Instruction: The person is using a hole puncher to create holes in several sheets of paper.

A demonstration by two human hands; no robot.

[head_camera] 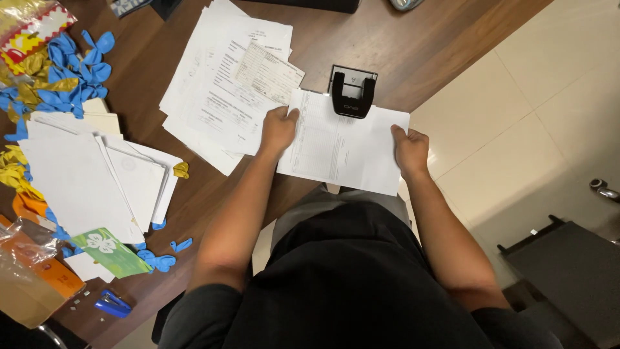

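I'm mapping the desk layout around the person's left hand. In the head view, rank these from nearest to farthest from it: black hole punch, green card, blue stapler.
From the left hand:
1. Black hole punch, just to its right at the sheet's top edge.
2. Green card, lower left, beside the blank paper stack.
3. Blue stapler, farther down at the desk's near edge.

The far edge of the white printed paper sheet (345,147) sits inside the black metal hole punch (352,94), hidden there. The print on it is too small to tell. Each hand's fingers lie out of sight beneath that sheet. The top edge cuts off a round grey object (405,4), and the left edge crops the crinkled clear plastic bag (19,271).
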